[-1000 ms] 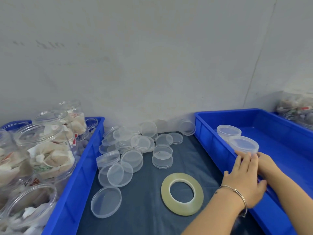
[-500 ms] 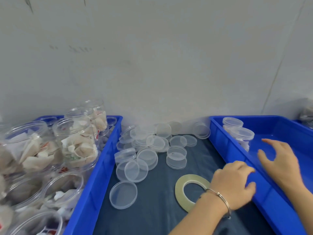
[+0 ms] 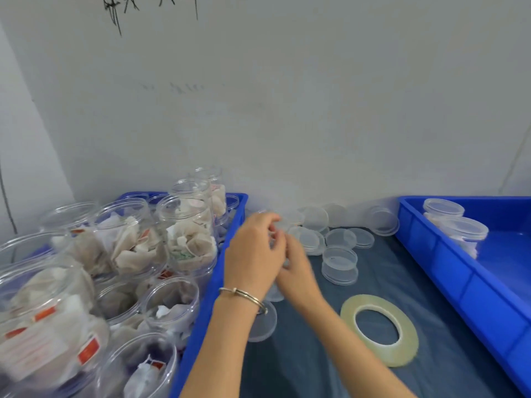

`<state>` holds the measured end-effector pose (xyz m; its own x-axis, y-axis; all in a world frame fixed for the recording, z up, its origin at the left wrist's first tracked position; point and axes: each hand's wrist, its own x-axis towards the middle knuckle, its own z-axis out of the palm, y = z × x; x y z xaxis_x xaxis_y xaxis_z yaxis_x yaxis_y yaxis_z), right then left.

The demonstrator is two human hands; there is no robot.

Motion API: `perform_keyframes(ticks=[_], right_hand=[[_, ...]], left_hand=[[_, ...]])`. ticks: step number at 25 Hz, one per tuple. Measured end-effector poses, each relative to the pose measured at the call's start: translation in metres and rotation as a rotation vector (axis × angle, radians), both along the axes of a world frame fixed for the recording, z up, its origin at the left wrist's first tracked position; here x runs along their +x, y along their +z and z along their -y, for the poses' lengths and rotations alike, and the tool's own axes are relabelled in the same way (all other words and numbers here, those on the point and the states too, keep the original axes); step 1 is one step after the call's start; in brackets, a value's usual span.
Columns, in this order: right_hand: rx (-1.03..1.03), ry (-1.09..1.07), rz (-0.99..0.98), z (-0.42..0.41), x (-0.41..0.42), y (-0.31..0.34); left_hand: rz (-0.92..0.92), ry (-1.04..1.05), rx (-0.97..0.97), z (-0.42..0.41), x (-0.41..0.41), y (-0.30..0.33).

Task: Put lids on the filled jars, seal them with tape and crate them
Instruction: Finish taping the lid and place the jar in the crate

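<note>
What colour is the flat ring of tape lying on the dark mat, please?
The flat ring of tape is translucent pale yellow-green, seen in the head view.

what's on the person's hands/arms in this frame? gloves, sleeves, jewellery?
No gloves and no sleeves in view: both forearms are bare up to the frame's lower edge. The left hand has a thin silver-coloured metal bangle at the wrist, a slim wire-like band with a small bead or clasp on it. The right hand and its wrist show nothing worn. No rings can be made out; the fingers are blurred.
</note>
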<state>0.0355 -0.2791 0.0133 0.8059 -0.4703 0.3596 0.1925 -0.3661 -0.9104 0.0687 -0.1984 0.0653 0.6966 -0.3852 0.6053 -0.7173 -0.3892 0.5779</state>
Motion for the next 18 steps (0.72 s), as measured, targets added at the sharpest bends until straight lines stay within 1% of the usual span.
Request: perform_keyframes(ticks=[2, 4, 5, 6, 8, 10, 13, 15, 16, 18], right_hand=[[0.081, 0.108, -0.062, -0.027, 0.022, 0.0], [0.102, 0.186, -0.096, -0.044, 0.038, -0.001], [0.098, 0.213, -0.085, -0.049, 0.045, 0.001], [0.103, 0.232, -0.059, -0.053, 0.049, 0.002], [0.113, 0.273, 0.0, -0.054, 0.059, 0.002], [0.063, 0.311, 0.008, -0.055, 0.067, -0.003], [0.02, 0.307, -0.059, -0.061, 0.069, -0.005], [0.027, 0.275, -0.034, -0.064, 0.067, -0.003], [0.039, 0.239, -0.016, -0.063, 0.063, 0.0], [0.055, 0.133, 0.003, -0.051, 0.049, 0.007]], left_hand=[[0.136, 0.227, -0.103, -0.026, 0.014, 0.004], [0.247, 0.476, -0.199, -0.046, 0.029, 0.004], [0.24, 0.558, -0.217, -0.052, 0.035, 0.003], [0.193, 0.602, -0.196, -0.056, 0.039, 0.002], [0.04, 0.607, -0.088, -0.054, 0.045, -0.006], [-0.045, 0.548, -0.054, -0.049, 0.047, -0.014], [-0.04, 0.471, -0.171, -0.043, 0.048, -0.016], [-0.053, 0.413, -0.242, -0.04, 0.045, -0.015], [-0.04, 0.368, -0.268, -0.038, 0.043, -0.015], [0.052, 0.281, -0.29, -0.029, 0.032, -0.014]])
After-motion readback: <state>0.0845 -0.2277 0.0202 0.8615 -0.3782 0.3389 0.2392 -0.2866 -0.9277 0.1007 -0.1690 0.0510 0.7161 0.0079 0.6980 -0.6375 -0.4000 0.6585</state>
